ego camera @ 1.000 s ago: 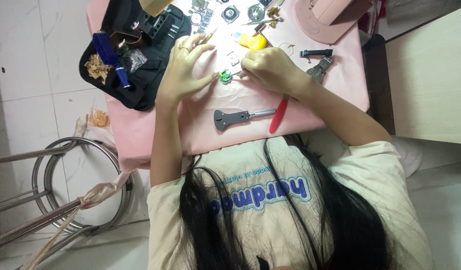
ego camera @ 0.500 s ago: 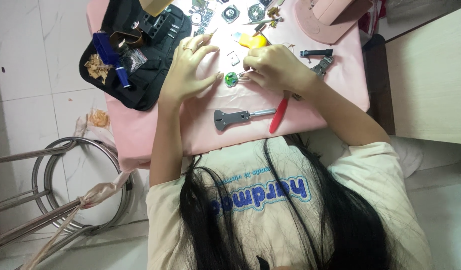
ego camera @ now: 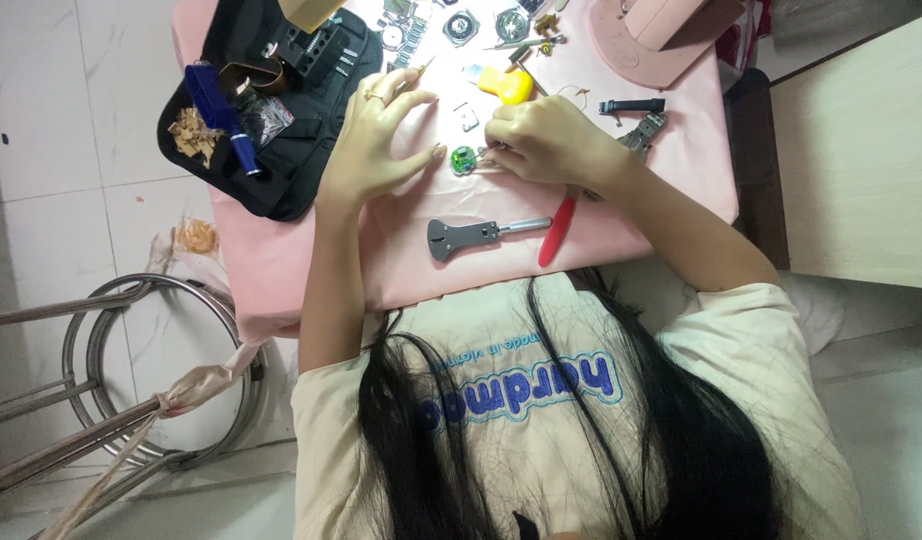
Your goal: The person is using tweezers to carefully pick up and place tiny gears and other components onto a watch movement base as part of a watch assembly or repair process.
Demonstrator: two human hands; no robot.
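A small round green watch piece (ego camera: 464, 160) lies on the pink tablecloth (ego camera: 381, 250). My left hand (ego camera: 381, 140) rests just left of it with fingers spread, and its thumb tip touches the piece. My right hand (ego camera: 546, 140) is curled tight on a thin metal tool whose tip meets the right side of the green piece. Most of that tool is hidden in the fist. A grey case-opener wrench (ego camera: 471, 235) and a red-handled tool (ego camera: 558, 228) lie near the table's front edge, below the hands.
A black tool pouch (ego camera: 291, 120) with a blue tool (ego camera: 221, 115) sits at the left. A yellow tool (ego camera: 508, 85), watch parts (ego camera: 461, 25), pliers (ego camera: 641, 130) and a pink holder (ego camera: 651, 45) lie behind the hands. A metal stool (ego camera: 131, 400) stands at lower left, a wooden surface (ego camera: 861, 170) at right.
My left hand's fingers lifted and spread, then its thumb came back to the green piece. My right hand stayed at the piece's right side.
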